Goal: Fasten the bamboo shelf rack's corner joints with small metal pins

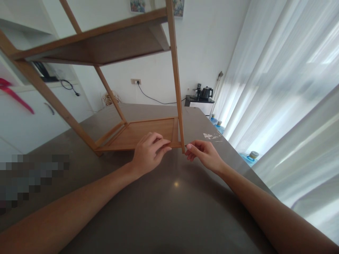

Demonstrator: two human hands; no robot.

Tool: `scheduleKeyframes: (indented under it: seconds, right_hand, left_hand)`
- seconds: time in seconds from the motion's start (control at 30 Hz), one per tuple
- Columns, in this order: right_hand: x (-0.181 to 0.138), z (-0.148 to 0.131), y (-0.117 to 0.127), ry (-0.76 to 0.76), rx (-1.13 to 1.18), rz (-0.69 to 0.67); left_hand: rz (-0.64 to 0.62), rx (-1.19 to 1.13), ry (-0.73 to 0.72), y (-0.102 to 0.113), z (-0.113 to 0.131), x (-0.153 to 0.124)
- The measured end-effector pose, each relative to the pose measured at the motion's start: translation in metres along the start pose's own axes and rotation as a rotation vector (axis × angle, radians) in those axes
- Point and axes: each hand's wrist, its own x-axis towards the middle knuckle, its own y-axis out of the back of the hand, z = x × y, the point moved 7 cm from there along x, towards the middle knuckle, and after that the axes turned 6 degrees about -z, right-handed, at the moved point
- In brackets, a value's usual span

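We have a grey table [169, 218] under our arms, and on it, just beyond both hands, stands a wooden rack [119, 46]. Its lower shelf [148, 130] lies directly ahead of our left hand [148, 153], whose thumb and fingers pinch the front edge near the right corner. The near right leg [176, 74] comes down between our hands; just outside its foot, our right hand [203, 153] has thumb and forefinger pressed together on a dark piece [185, 145], too small to name
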Motion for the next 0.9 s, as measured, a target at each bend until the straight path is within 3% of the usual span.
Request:
scheduleKeyframes:
  seconds: [0.23, 0.47, 0.7, 0.9]
  right_hand:
    - [-0.004, 0.006, -0.008, -0.158, 0.154, -0.015]
    - [-0.006, -0.001, -0.016, -0.202, 0.285, -0.091]
    - [-0.009, 0.0, -0.02, -0.325, 0.426, -0.061]
    - [-0.01, -0.007, -0.027, -0.332, 0.391, -0.036]
  left_hand:
    - [0.009, -0.003, 0.004, 0.0, -0.001, 0.001]
    - [-0.004, -0.002, 0.007, -0.002, -0.003, 0.0]
    - [-0.016, 0.016, 0.0, -0.004, -0.005, -0.002]
    - [-0.043, 0.046, -0.019, -0.009, -0.008, -0.005]
